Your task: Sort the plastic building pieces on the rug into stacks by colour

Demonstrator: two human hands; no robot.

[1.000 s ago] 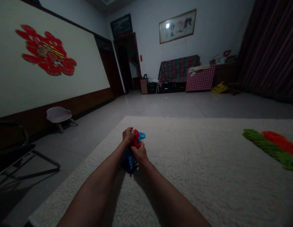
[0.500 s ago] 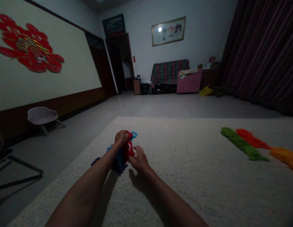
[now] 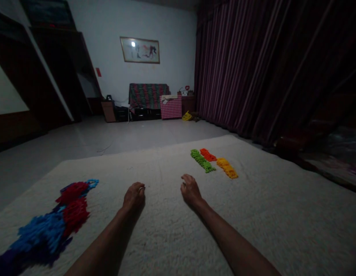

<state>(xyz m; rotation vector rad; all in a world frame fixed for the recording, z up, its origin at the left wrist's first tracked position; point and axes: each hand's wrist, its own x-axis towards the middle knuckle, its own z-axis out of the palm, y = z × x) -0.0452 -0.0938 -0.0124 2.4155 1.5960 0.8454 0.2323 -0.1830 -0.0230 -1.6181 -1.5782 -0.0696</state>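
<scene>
Head view: I find the right hand [image 3: 191, 189] with fingers half spread around nothing; the left hand [image 3: 134, 196] curls, contents undeterminable. I judge a reach in hand; gripping calls for lowered, parted fingers. Green strip [image 3: 202, 161], orange strip [image 3: 208, 155] and yellow strip [image 3: 227, 168] lie toward the mat's [image 3: 166, 237] far right corner. Red pieces [image 3: 76, 212] and blue pieces [image 3: 42, 232] heap near its left edge; overlap there could hinder separation. Curtain [image 3: 229, 69] hangs beyond.

Pale surface [image 3: 163, 237]: spreading flat
Red-and-blue heap [image 3: 51, 228]: lying at left
Green strip [image 3: 203, 161], red-orange strip [image 3: 208, 154], yellow strip [image 3: 227, 168]: lying at right
</scene>
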